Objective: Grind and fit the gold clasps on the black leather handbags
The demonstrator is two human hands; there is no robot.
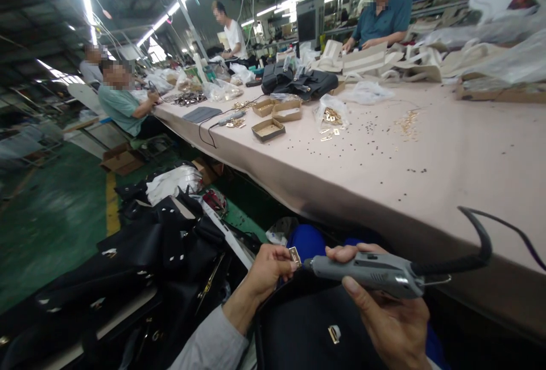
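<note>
My left hand (273, 267) pinches a small gold metal plate (294, 255), a piece of bag hardware, between thumb and fingers. A grey electric screwdriver (371, 272) lies in my right hand (390, 313), its tip pointing left close to the plate; whether tip and plate touch I cannot tell. From the tool's rear a black cord (478, 256) runs up onto the table. Below both hands a black bag (311, 324) rests on my lap, with a small gold fitting (333, 334) on its face.
A long cloth-covered table (426, 159) carries small cardboard trays (268, 130), a plastic bag of gold fittings (331, 115), scattered black screws (371, 131) and black bags (298, 81). More black bags (140, 256) are heaped at left. Co-workers (379, 14) sit or stand around the table.
</note>
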